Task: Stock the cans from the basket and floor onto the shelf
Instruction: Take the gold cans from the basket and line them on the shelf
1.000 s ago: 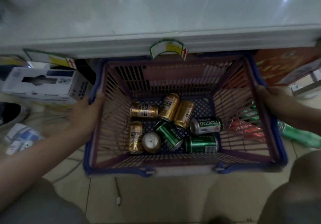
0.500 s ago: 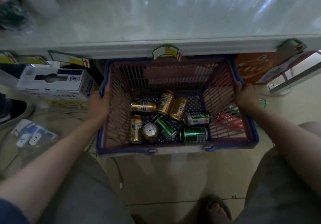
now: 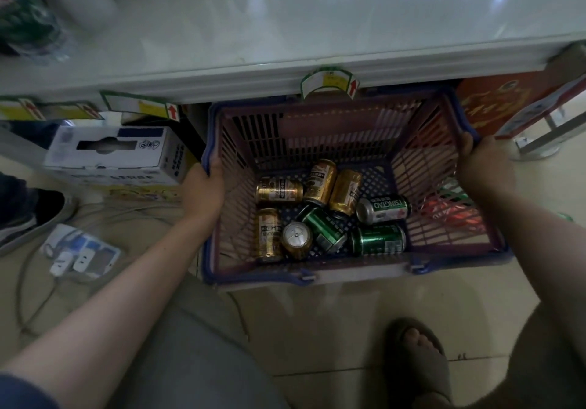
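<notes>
Two hands grip a slatted basket (image 3: 320, 269) with a blue rim, one on each side wall. Left hand (image 3: 203, 189) is clenched over the left rim, fingers curled inside the wall. Right hand (image 3: 485, 163) is closed on the right rim near the far corner.

Basket sits on the tiled floor (image 3: 333, 323), its far end just under the front edge of a white shelf (image 3: 285, 37). Eight cans lie loose on the basket bottom:
- five gold cans (image 3: 279, 189), four on their sides, one leaning with its silver top (image 3: 296, 235) toward the camera;
- two green cans (image 3: 379, 240), both on their sides;
- one silver and green can (image 3: 383, 208) lettered TSINGTAO, on its side at the right of the heap.

Red and green packaging (image 3: 453, 209) shows through the right wall, outside the basket; its kind cannot be told.

A white carton (image 3: 117, 151) stands on the floor to the left of the basket. Price labels (image 3: 329, 82) hang from the shelf edge.
</notes>
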